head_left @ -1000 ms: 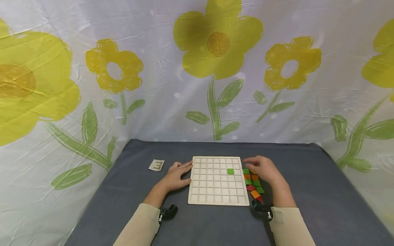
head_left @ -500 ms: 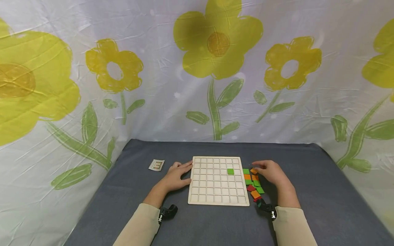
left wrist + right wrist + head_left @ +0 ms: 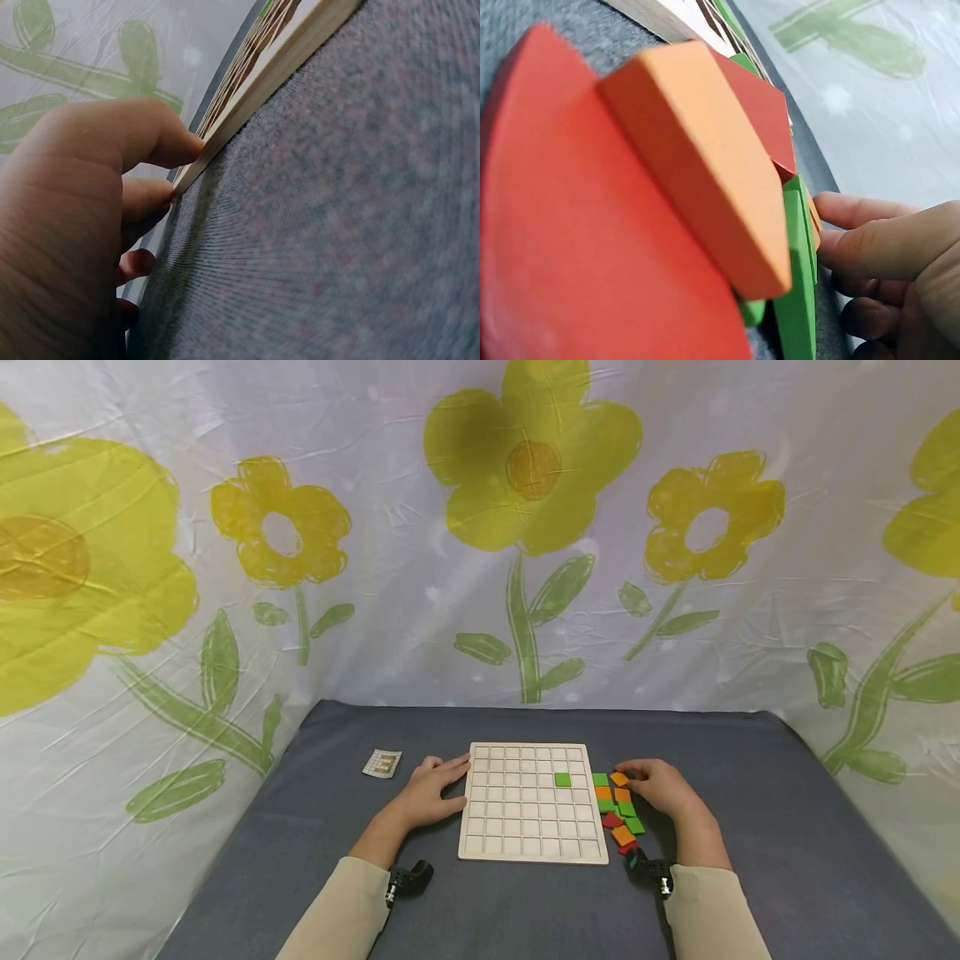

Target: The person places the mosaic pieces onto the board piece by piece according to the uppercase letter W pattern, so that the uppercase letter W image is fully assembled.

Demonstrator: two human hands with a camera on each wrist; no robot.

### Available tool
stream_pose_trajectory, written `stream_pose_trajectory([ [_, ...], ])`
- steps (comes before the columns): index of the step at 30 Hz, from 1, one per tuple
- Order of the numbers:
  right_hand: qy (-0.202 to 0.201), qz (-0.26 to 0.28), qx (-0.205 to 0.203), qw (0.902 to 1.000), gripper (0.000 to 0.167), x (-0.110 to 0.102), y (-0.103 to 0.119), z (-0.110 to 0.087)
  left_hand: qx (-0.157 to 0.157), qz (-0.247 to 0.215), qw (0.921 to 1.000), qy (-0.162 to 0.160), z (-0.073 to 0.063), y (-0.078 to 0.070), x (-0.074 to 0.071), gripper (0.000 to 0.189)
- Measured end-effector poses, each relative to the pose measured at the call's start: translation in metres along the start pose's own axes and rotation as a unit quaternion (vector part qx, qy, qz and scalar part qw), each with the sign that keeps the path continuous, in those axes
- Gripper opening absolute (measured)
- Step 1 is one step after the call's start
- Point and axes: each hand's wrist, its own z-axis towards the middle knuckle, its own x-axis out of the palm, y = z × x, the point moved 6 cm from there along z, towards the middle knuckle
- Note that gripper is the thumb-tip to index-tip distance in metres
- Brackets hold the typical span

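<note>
At the left edge of a pale wooden grid board (image 3: 511,817), my left hand (image 3: 427,793) rests with extended fingers; in the left wrist view its thumb and a fingertip (image 3: 187,150) touch the board's side. One green square tile (image 3: 562,780) lies in a cell at the board's upper right. My right hand (image 3: 662,787) is beyond the right edge, thumb and index finger pinching an orange tile (image 3: 618,779) at the far end of a loose group of tiles. In the right wrist view, nearer red and orange tiles (image 3: 705,165) partly hide that pinched tile.
Several green, orange and red tiles (image 3: 624,836) lie close along the board's right side, some overlapping. A small card (image 3: 382,763) printed with a grid lies to the left on the dark grey cloth (image 3: 525,910). A flowered curtain (image 3: 405,610) hangs behind the table.
My right hand has moved right and slightly toward me from beside the board's upper corner to the far orange tile, its fingers closing at that tile's edge. The left hand stays put.
</note>
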Motion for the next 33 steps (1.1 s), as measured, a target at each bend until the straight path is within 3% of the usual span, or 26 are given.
stream_pose_trajectory([
  [15, -0.005, 0.020, 0.008, 0.9998, 0.026, -0.003, -0.003, -0.001, 0.005, 0.003, 1.0000, -0.002, 0.000, 0.001, 0.001, 0.066],
  [33, -0.016, 0.025, -0.051, 0.9983, 0.028, -0.028, 0.047, -0.017, 0.007, 0.004, 1.0000, -0.004, -0.001, -0.001, -0.001, 0.066],
])
